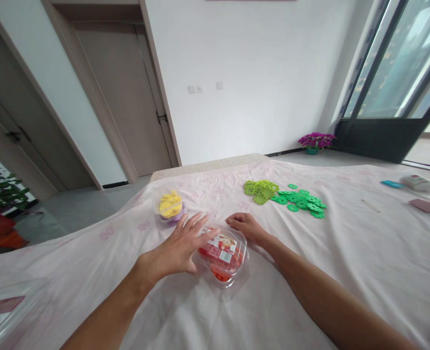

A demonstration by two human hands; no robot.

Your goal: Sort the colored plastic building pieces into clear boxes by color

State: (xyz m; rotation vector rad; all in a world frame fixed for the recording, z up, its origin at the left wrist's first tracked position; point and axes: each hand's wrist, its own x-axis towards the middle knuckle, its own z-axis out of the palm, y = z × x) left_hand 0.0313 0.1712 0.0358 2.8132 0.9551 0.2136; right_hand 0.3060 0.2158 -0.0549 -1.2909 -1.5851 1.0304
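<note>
The clear box (233, 253) of red pieces (220, 275) sits near the middle of the pale cloth (178, 311). The left hand (182, 247) has its grip spread over the box's left side; the right hand (248, 226) curls at the far right corner, its exact grip impossible to tell. Lime pieces (260, 190) and green pieces (302, 200) lie far right.

A: Position of the clear plastic container (223, 256)?
B: Six o'clock from view centre, lying flat, lid (241, 243) uppermost.
A: Contents?
B: Red pieces (220, 276), visible through clear plastic around the printed label (226, 247).
</note>
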